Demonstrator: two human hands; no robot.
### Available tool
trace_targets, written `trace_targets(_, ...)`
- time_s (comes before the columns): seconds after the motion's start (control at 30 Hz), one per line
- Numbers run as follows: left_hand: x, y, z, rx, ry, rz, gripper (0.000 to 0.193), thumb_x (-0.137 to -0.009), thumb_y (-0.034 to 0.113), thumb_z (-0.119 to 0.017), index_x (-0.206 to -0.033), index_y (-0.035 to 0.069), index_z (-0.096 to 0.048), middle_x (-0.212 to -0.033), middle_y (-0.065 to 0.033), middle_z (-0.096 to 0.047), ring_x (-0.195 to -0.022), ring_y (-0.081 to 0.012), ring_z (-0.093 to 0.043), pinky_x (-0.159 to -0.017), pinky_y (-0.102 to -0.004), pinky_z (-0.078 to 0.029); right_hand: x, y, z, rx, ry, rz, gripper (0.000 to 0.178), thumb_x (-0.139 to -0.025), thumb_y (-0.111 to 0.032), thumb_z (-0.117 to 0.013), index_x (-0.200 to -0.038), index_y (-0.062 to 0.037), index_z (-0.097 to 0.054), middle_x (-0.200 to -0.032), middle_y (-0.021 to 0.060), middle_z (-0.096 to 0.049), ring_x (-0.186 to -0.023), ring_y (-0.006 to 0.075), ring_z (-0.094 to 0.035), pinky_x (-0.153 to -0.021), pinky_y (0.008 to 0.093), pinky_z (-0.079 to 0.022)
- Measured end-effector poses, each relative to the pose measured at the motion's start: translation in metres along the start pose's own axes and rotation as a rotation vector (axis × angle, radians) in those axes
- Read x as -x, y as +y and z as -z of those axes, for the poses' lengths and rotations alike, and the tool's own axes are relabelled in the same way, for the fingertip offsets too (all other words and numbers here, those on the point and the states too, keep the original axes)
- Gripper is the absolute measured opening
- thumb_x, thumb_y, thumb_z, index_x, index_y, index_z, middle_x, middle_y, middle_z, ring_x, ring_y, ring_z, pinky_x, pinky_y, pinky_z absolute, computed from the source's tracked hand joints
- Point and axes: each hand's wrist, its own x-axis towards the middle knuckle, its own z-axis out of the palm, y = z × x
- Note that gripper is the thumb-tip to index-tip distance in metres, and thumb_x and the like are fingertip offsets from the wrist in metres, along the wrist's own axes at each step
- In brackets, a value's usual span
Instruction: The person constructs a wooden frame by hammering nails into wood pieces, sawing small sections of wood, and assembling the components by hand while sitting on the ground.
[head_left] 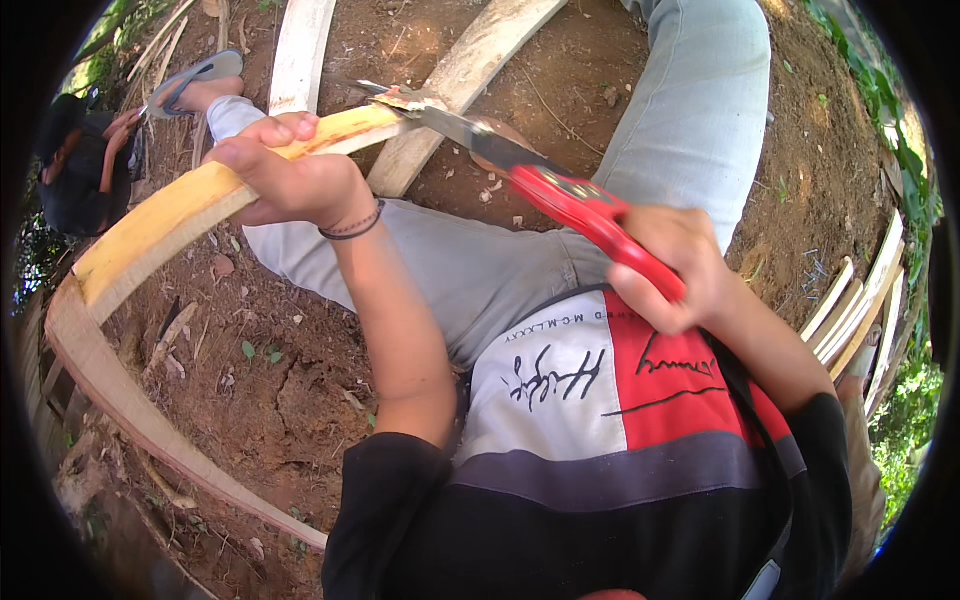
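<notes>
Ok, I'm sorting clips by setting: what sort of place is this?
Outdoors, probably a rural yard or woodland edge: bare brown soil, leafy green plants at the right and pale wooden planks lying about.

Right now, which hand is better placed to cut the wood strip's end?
Likely the right hand: it grips the red handle, with the blade at the end of the wood strip. The left hand holds the strip.

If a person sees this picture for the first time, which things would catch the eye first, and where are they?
Probably the bright red handle in the right hand, right of centre, its blade pointing toward the upper left. Next, the pale wooden piece, gripped by the left hand and curving down the left side. The red and white shirt front, below centre, also stands out.
</notes>
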Motion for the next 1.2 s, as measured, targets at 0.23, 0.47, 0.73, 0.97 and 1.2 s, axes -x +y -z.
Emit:
trace_targets(0.23, -0.002, -0.001, -0.008, 0.05, -0.058, -0.02, 0.045, -0.095, 0.039, -0.061, -0.071, 0.007, -0.041, -0.055, -0.0029, -0.043, -0.044, -0.0119, -0.044, -0.044, -0.0251, -0.043, -0.002, 0.011, -0.006, 0.03, 0.03, 0.031, 0.021, -0.078, -0.018, -0.062, -0.068, -0.0016, -0.055, -0.055, 0.0104, -0.046, -0.047, 0.03, -0.053, -0.048, 0.0399, -0.045)
trace_targets(0.47, -0.009, -0.003, -0.004, 0.106, 0.033, 0.027, 0.046, -0.093, 0.044, -0.063, -0.076, 0.006, -0.041, -0.057, -0.0048, -0.044, -0.044, -0.014, -0.045, -0.04, -0.0271, -0.042, 0.049, -0.027, 0.037, -0.077, 0.079, -0.018, 0.024, -0.08, -0.019, -0.061, -0.066, -0.0035, -0.051, -0.056, 0.0125, -0.046, -0.049, 0.0334, -0.054, -0.05, 0.0423, -0.044)
trace_targets(0.73, -0.013, -0.006, -0.001, 0.137, 0.077, 0.086, 0.043, -0.093, 0.04, -0.064, -0.08, 0.005, -0.042, -0.059, -0.0034, -0.043, -0.045, -0.0116, -0.044, -0.041, -0.0233, -0.042, 0.043, -0.029, 0.049, -0.001, -0.058, -0.034, 0.025, -0.079, -0.017, -0.064, -0.067, -0.0042, -0.048, -0.059, 0.0114, -0.045, -0.05, 0.031, -0.051, -0.048, 0.0408, -0.042)
trace_targets(0.97, -0.018, -0.014, 0.001, 0.112, -0.005, 0.047, 0.042, -0.093, 0.04, -0.064, -0.078, 0.006, -0.045, -0.059, -0.0023, -0.044, -0.044, -0.0108, -0.044, -0.04, -0.0233, -0.043, 0.0, -0.007, 0.019, 0.042, -0.055, -0.014, 0.025, -0.08, -0.02, -0.063, -0.068, -0.0033, -0.049, -0.06, 0.0125, -0.048, -0.051, 0.0318, -0.052, -0.049, 0.0394, -0.043)
trace_targets(1.2, -0.036, -0.028, 0.011, 0.105, -0.003, 0.157, 0.053, -0.096, 0.051, -0.053, -0.063, 0.01, -0.041, -0.055, -0.0047, -0.043, -0.041, -0.0173, -0.046, -0.041, -0.0286, -0.046, -0.007, 0.007, 0.002, 0.0, 0.005, -0.003, 0.02, -0.079, -0.018, -0.061, -0.069, -0.0018, -0.054, -0.059, 0.0132, -0.053, -0.053, 0.0331, -0.058, -0.052, 0.0414, -0.049)
